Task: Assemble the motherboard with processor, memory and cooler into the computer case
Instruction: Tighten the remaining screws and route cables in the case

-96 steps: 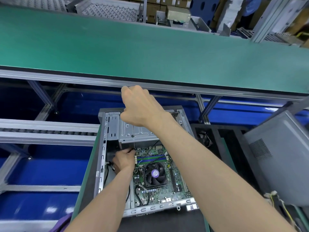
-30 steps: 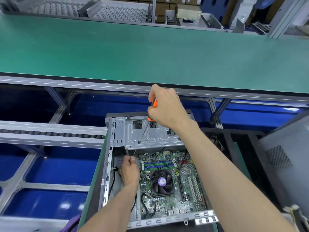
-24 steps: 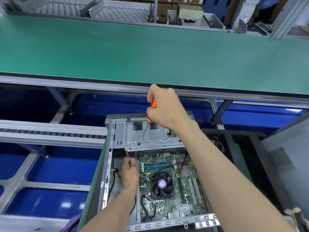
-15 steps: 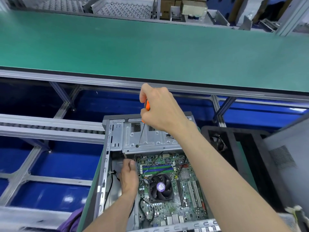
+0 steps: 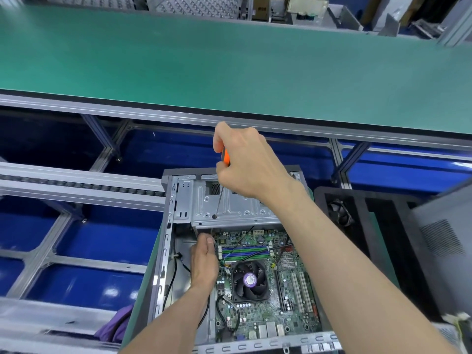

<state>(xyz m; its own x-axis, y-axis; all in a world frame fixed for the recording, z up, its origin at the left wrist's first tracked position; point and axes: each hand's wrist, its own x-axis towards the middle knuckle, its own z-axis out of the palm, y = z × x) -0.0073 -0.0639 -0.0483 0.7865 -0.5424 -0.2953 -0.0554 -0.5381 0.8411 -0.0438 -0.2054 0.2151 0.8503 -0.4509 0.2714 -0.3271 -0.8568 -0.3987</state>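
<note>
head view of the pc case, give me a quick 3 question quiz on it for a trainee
1. True or false: the right hand grips an orange-handled screwdriver whose tip meets the metal drive bay plate.
2. Where is the left hand?
A. on the green conveyor belt
B. inside the computer case, at the left edge of the motherboard
C. on top of the cooler fan
3. Fill in: the memory sticks lie between the drive bay plate and the ____.

Key: 1 true; 2 B; 3 cooler fan
</note>
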